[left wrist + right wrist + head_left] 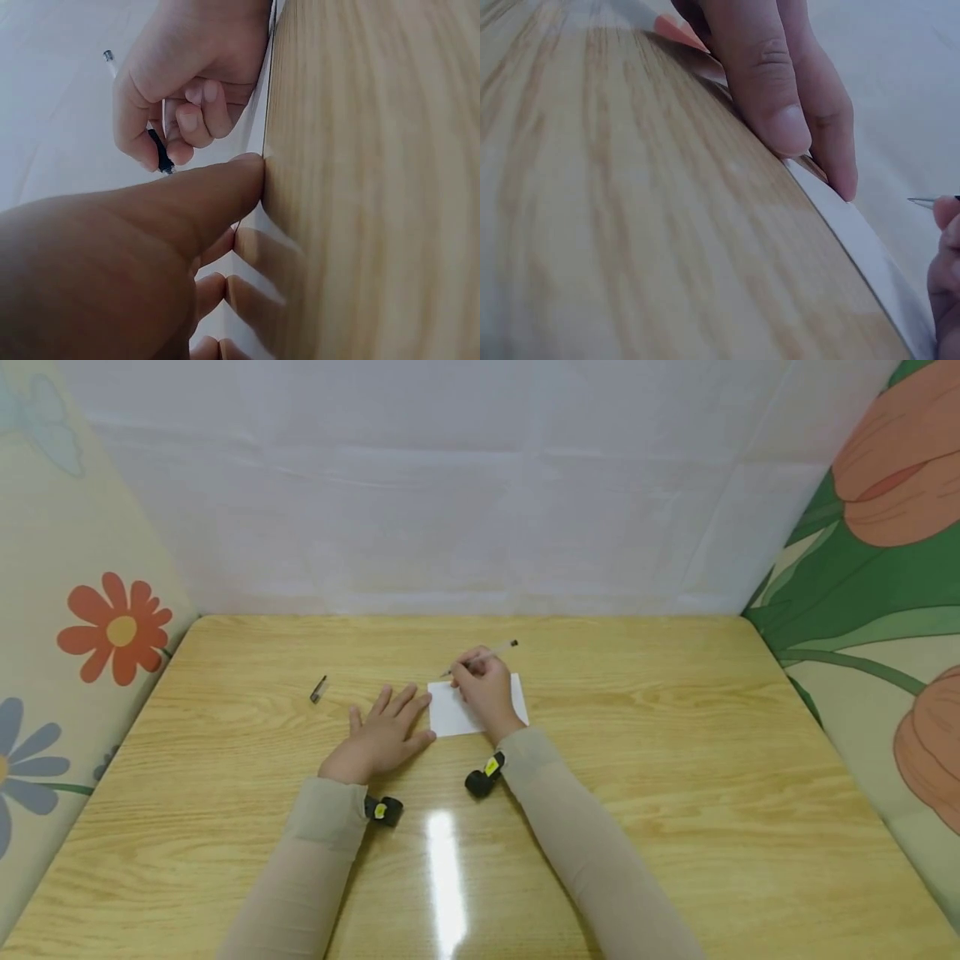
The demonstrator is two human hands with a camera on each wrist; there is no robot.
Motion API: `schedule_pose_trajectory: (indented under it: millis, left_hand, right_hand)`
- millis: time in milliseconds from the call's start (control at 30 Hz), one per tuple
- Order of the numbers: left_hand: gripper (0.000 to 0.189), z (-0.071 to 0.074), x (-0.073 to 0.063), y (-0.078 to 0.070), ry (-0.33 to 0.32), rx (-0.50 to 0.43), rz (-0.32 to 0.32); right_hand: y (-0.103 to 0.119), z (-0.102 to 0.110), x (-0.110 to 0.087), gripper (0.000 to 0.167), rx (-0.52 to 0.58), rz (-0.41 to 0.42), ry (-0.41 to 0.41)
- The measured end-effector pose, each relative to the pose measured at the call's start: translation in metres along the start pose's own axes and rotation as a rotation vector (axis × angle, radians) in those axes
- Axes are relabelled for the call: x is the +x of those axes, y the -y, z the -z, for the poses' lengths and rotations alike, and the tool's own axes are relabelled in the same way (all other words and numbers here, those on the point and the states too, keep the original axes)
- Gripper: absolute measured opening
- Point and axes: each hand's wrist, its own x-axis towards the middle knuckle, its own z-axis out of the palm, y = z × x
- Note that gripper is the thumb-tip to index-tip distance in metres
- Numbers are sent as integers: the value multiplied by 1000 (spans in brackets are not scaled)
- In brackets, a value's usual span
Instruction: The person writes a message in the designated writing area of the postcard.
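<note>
A white sheet of paper lies on the wooden table. My right hand pinches a clear-barrelled pen between thumb and fingers over the paper, its tip pointing left near the sheet's far edge. In the right wrist view the metal pen tip shows at the right edge; whether it touches the paper I cannot tell. My left hand rests with fingers spread at the paper's left edge. The left wrist view shows its thumb at the near edge of the sheet.
A pen cap with a dark end lies on the table to the left of the left hand. A white cloth hangs behind the table. Floral panels stand along both sides. Black wrist cameras are strapped to both sleeves.
</note>
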Motion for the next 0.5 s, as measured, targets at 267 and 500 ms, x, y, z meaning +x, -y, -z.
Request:
schedule_pose_trajectory:
  millis: [267, 500]
  left_hand:
    - [67, 1, 0, -2, 7, -2, 2]
    - [68, 0, 0, 0, 16, -6, 8]
  right_hand:
    - [-5, 2, 0, 4, -103, 35, -5]
    - [-6, 2, 0, 5, -160, 72, 20]
